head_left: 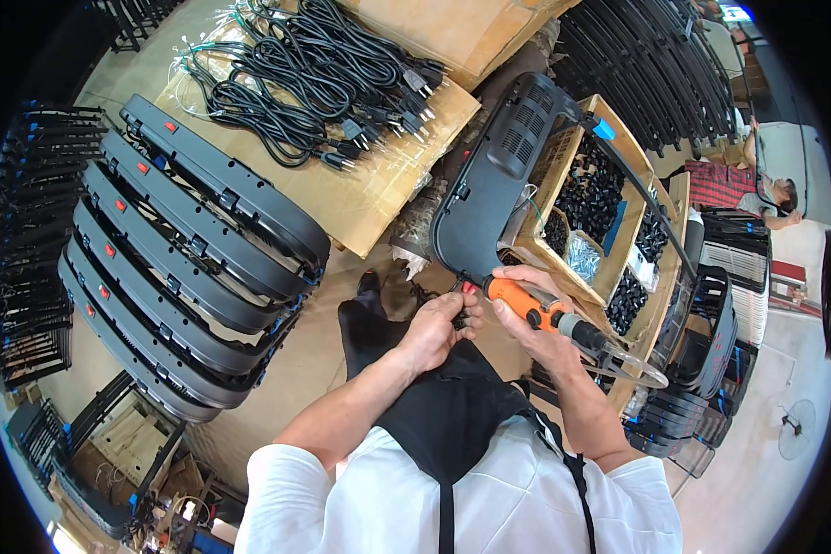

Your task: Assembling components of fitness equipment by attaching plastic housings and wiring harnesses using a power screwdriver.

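My right hand (542,334) is wrapped around an orange power screwdriver (523,304) with a clear hose at its rear. The front of the tool points left, to the lower end of a black plastic housing (471,217). My left hand (439,330) is closed beside that end, its fingers curled together. A small red part (469,287) shows at its fingertips; whatever else it holds is hidden. The housing stretches away from me, with a vented box at its far end.
Black power cords (314,83) lie heaped on a cardboard-topped surface (369,217). At left, several curved black housings (203,194) with red switches are stacked. A wooden bin (603,286) of screws and black parts stands at right. A person in red plaid (716,183) is farther off.
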A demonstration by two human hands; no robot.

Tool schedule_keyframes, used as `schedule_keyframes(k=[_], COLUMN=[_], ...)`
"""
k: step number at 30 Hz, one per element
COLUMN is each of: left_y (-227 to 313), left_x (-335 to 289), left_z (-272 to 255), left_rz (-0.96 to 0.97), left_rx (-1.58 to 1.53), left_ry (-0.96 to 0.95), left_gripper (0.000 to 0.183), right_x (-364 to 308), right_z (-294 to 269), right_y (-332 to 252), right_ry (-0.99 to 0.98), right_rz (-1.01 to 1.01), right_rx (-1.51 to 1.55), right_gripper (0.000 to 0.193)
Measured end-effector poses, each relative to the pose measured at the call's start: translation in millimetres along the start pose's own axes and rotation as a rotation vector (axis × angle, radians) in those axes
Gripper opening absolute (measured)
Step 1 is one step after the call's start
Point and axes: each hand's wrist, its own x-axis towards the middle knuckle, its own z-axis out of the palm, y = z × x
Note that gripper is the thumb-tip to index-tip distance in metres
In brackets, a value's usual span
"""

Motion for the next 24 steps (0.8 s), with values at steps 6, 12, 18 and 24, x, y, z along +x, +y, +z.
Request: schedule_keyframes(k=[6,12,18,24], left_y=[2,6,18,28], left_x=[-1,-1,-12,-9], left_z=[-16,-23,-19,-22], left_rz=[0.105,0.121,0.099,0.082], left_rx=[0.258,0.422,0.172,0.154], left_ry=[-0.105,-0.002,-0.011,-0.031], left_gripper=[0.032,0.028,0.027,0.024], right_x=[11,12,13,19], right_z=[2,4,3,1], right_y=[5,3,8,-23], right_ry=[-0.084,-0.111,-0.107,-0.093], right_rz=[0.022,-0.004,-0.012,0.115], right_rx=[0.055,0.039,0.051,-0.075], right_gripper=[0.033,0.033,0.034,0.032])
